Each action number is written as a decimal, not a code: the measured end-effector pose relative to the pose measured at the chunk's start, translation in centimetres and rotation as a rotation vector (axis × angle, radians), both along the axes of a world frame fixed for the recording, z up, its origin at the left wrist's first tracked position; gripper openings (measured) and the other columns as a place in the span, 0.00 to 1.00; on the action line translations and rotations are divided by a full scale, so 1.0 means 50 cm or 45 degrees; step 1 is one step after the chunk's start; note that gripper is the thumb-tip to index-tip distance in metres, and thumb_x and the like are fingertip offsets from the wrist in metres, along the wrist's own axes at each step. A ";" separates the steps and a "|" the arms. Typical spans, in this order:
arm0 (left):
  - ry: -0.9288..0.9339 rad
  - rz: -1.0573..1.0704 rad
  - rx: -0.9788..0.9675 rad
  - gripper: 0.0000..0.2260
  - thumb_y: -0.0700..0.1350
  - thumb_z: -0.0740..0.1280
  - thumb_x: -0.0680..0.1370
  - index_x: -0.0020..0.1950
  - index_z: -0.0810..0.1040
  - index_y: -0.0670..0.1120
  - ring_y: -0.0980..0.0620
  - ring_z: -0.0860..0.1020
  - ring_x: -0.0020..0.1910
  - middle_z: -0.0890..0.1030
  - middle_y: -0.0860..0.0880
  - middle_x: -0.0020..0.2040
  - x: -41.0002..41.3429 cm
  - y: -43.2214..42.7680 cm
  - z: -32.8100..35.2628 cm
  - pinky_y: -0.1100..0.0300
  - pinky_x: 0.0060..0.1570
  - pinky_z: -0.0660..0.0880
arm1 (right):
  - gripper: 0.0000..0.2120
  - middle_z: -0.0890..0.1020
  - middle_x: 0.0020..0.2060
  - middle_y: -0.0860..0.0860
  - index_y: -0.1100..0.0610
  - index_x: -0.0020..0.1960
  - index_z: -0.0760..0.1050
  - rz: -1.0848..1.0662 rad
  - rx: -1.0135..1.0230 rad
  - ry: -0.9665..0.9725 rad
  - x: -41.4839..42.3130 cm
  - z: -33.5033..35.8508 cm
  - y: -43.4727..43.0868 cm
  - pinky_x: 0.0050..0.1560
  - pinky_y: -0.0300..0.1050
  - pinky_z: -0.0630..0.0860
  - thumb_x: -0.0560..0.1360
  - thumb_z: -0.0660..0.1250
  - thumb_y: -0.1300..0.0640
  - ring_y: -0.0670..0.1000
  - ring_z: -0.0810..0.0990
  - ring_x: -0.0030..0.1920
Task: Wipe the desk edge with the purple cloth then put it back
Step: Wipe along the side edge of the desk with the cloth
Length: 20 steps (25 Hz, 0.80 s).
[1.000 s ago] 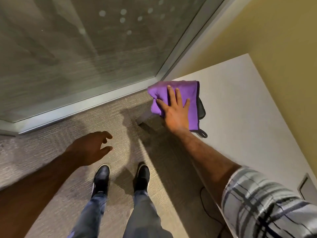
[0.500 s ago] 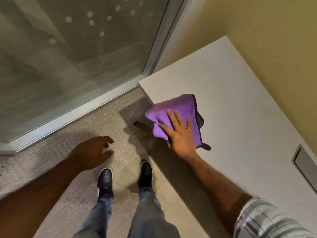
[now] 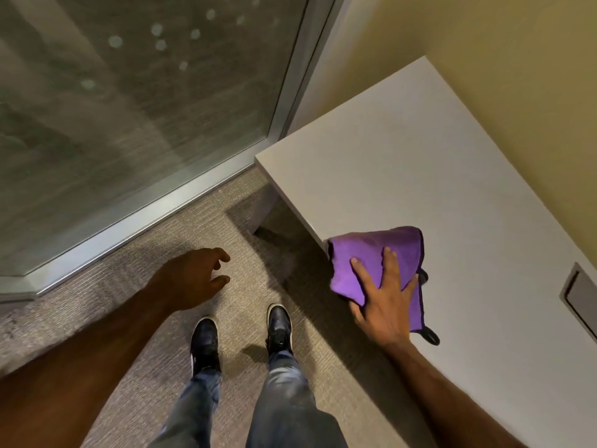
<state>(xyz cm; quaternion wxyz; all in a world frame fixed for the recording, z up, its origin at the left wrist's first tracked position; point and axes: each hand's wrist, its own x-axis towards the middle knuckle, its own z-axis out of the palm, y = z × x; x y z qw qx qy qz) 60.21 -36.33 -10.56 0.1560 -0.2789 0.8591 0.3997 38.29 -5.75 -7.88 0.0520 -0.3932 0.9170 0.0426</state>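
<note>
Right hand (image 3: 384, 305) presses purple cloth (image 3: 378, 257) flat, fingers (image 3: 389, 263) spread, cloth draped over worktop (image 3: 403, 163) near edge. Edge runs toward the person; right hand nearer. Left hand (image 3: 193, 279) loose, empty, well apart.

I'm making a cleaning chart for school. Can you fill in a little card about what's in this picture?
cloth: purple cloth, draped over the front edge of the desk
surface: white desk
right hand: spread flat, pressing on the cloth
left hand: empty, fingers loosely curled, held above the carpet
desk fitting: grey recessed panel at the picture's right edge
feet: two black shoes on the carpet
</note>
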 end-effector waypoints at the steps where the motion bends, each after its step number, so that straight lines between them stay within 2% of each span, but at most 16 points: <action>1: -0.004 0.007 -0.001 0.20 0.54 0.68 0.76 0.66 0.72 0.52 0.51 0.77 0.52 0.80 0.50 0.57 0.001 0.000 -0.003 0.51 0.55 0.76 | 0.46 0.54 0.77 0.66 0.36 0.77 0.45 -0.001 0.006 -0.014 -0.003 0.000 -0.013 0.68 0.81 0.51 0.70 0.72 0.42 0.66 0.50 0.78; 6: -0.018 0.004 0.038 0.21 0.53 0.68 0.76 0.67 0.72 0.51 0.51 0.77 0.53 0.79 0.49 0.58 0.004 0.018 -0.021 0.52 0.56 0.75 | 0.44 0.51 0.78 0.65 0.37 0.77 0.45 -0.034 0.021 -0.080 -0.016 0.003 -0.070 0.68 0.81 0.51 0.71 0.69 0.38 0.67 0.47 0.78; 10: -0.039 0.023 0.070 0.22 0.53 0.68 0.76 0.68 0.72 0.50 0.51 0.77 0.53 0.79 0.49 0.58 -0.008 0.013 -0.033 0.53 0.56 0.75 | 0.40 0.48 0.79 0.64 0.37 0.77 0.48 -0.072 -0.039 -0.125 -0.036 0.005 -0.159 0.68 0.81 0.49 0.71 0.62 0.31 0.65 0.44 0.79; 17: -0.016 0.072 0.061 0.21 0.53 0.69 0.75 0.67 0.72 0.52 0.54 0.76 0.50 0.79 0.50 0.57 0.007 0.004 -0.035 0.56 0.51 0.74 | 0.47 0.45 0.79 0.62 0.36 0.77 0.47 -0.125 -0.107 -0.213 -0.076 -0.004 -0.307 0.68 0.81 0.45 0.64 0.62 0.23 0.64 0.41 0.79; 20: -0.013 0.077 0.072 0.21 0.53 0.69 0.75 0.67 0.72 0.52 0.56 0.74 0.47 0.80 0.50 0.57 0.025 0.005 -0.039 0.59 0.47 0.70 | 0.48 0.45 0.79 0.62 0.35 0.76 0.46 -0.093 -0.113 -0.230 -0.106 -0.001 -0.356 0.67 0.81 0.44 0.62 0.57 0.19 0.64 0.42 0.79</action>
